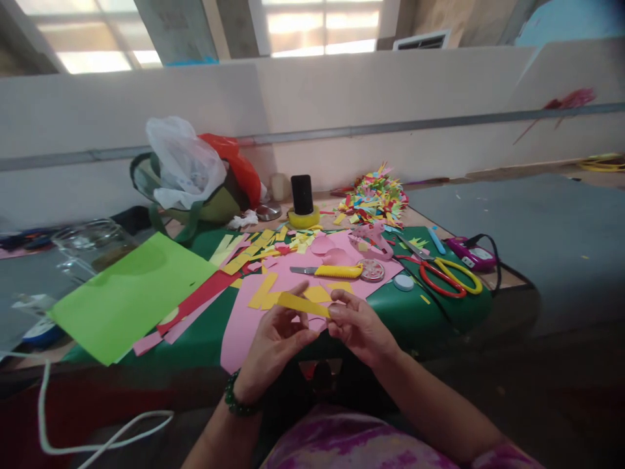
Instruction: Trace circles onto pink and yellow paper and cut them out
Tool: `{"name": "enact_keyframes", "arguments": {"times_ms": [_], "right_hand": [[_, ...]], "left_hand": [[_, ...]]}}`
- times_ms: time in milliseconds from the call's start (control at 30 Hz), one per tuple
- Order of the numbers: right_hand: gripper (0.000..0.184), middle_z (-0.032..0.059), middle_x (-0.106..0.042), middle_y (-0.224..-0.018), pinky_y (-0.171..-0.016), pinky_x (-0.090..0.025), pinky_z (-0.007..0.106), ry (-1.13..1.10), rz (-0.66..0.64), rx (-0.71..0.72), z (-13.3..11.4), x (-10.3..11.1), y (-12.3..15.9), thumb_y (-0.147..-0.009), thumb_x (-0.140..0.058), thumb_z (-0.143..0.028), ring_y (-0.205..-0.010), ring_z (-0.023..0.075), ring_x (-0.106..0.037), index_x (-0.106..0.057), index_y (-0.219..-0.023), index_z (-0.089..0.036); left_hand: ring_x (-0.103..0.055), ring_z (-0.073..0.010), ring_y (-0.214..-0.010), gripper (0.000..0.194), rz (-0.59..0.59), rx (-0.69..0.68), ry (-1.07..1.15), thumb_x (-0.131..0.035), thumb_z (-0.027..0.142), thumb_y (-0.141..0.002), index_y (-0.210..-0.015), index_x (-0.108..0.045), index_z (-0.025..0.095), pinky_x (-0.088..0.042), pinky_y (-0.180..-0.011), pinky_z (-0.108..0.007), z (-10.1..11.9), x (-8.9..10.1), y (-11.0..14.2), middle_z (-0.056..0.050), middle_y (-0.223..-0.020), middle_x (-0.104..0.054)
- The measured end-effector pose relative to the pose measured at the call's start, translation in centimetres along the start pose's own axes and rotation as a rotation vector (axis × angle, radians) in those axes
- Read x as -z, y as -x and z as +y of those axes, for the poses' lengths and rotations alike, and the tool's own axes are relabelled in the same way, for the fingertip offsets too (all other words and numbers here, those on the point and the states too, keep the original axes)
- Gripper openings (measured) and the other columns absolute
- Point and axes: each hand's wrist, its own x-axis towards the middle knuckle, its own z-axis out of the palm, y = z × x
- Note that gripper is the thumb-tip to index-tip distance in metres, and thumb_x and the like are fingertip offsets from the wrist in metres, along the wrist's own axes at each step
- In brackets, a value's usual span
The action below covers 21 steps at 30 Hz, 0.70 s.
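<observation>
A folded-looking yellow paper strip (303,305) is held up in front of me, above a pink sheet (247,319). My right hand (361,326) pinches its right end between thumb and fingers. The strip's left part crosses in front of the fingers of my left hand (276,345). That hand has its thumb stretched out apart from the strip, and its fingertips are partly hidden. Just beyond my hands lie flat yellow paper pieces (263,293) and a yellow box cutter (336,270) with its blade out, beside a round patterned disc (372,270).
Green paper (131,293) lies left over red and pink strips. To the right are scissors (446,277), a white cap (403,282) and a purple device (471,254). A pink glue gun (374,240), heaped paper scraps (375,198), a phone (301,195) and a bag (209,202) stand farther back.
</observation>
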Motion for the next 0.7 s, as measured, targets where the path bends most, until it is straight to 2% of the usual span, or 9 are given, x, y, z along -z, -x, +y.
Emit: {"name": "enact_keyframes", "arguments": {"times_ms": [100, 167, 200, 267, 333, 367, 500, 700], "right_hand": [[0.051, -0.0082, -0.062, -0.053, -0.045, -0.045, 0.014, 0.073, -0.093, -0.104, 0.7, -0.1, 0.2, -0.053, -0.089, -0.033, -0.042, 0.0063, -0.057, -0.053, -0.086, -0.02], [0.045, -0.0049, -0.066, -0.06, -0.046, -0.046, 0.016, 0.212, -0.155, -0.112, 0.8, 0.0, 0.4, -0.059, -0.085, -0.042, -0.045, 0.0079, -0.06, -0.054, -0.085, -0.02], [0.041, -0.0032, -0.067, -0.065, -0.049, -0.047, 0.018, 0.306, -0.163, -0.056, 0.6, 0.1, 0.5, -0.064, -0.081, -0.046, -0.049, 0.0092, -0.062, -0.056, -0.084, -0.019], [0.036, -0.0002, -0.068, -0.076, -0.058, -0.051, 0.022, 0.482, -0.13, 0.148, 0.3, 0.1, 0.8, -0.074, -0.073, -0.051, -0.064, 0.0121, -0.067, -0.06, -0.084, -0.019], [0.033, 0.001, -0.068, -0.083, -0.066, -0.052, 0.025, 0.574, -0.077, 0.325, 0.1, -0.1, 0.9, -0.076, -0.072, -0.049, -0.075, 0.014, -0.066, -0.062, -0.088, -0.02], [0.033, 0.0008, -0.068, -0.083, -0.066, -0.052, 0.025, 0.598, -0.062, 0.355, 0.0, -0.1, 0.9, -0.074, -0.074, -0.046, -0.076, 0.0144, -0.066, -0.061, -0.091, -0.021], [0.034, -0.0037, -0.064, -0.069, -0.058, -0.048, 0.023, 0.662, -0.022, 0.331, 0.4, -0.4, 0.5, -0.07, -0.076, -0.034, -0.063, 0.0126, -0.062, -0.056, -0.095, -0.021], [0.028, -0.0056, -0.062, -0.064, -0.055, -0.047, 0.023, 0.751, -0.057, 0.38, 0.1, 0.2, 0.2, -0.074, -0.07, -0.028, -0.056, 0.0109, -0.058, -0.056, -0.096, -0.022]], "left_hand": [[-0.059, -0.0169, -0.076, 0.015, -0.069, -0.092, -0.116, -0.082, 0.027, -0.064, -0.076, -0.076, 0.019, -0.05, -0.068, -0.025, 0.3, -0.3, -0.1, -0.005, -0.08, -0.065], [-0.058, -0.0151, -0.065, 0.016, -0.033, -0.068, -0.096, -0.081, 0.032, -0.066, -0.064, -0.073, 0.018, -0.048, -0.062, -0.025, 0.2, -0.1, -0.3, -0.003, -0.065, -0.064], [-0.056, -0.013, -0.058, 0.018, 0.009, -0.032, -0.062, -0.081, 0.034, -0.066, -0.063, -0.072, 0.018, -0.047, -0.057, -0.023, 0.1, 0.0, -0.4, -0.002, -0.06, -0.063], [-0.053, -0.01, -0.051, 0.022, 0.106, 0.042, 0.004, -0.082, 0.035, -0.063, -0.066, -0.072, 0.016, -0.044, -0.052, -0.021, -0.4, 0.1, -0.7, 0.0, -0.055, -0.062], [-0.053, -0.0088, -0.049, 0.026, 0.179, 0.092, 0.041, -0.084, 0.036, -0.059, -0.066, -0.071, 0.015, -0.044, -0.052, -0.02, -0.8, 0.0, -0.8, 0.0, -0.055, -0.063], [-0.054, -0.0087, -0.049, 0.028, 0.204, 0.108, 0.053, -0.085, 0.036, -0.056, -0.065, -0.071, 0.014, -0.045, -0.051, -0.02, -1.0, -0.1, -0.8, 0.0, -0.055, -0.064], [-0.057, -0.009, -0.048, 0.034, 0.256, 0.156, 0.086, -0.088, 0.038, -0.049, -0.064, -0.068, 0.014, -0.047, -0.05, -0.019, -1.1, -0.8, -0.8, 0.001, -0.056, -0.065], [-0.064, -0.0145, -0.052, 0.034, 0.127, 0.241, -0.038, -0.083, 0.045, -0.058, -0.064, -0.07, 0.014, -0.052, -0.054, -0.022, -0.7, -0.4, -0.6, -0.004, -0.057, -0.069]]}}
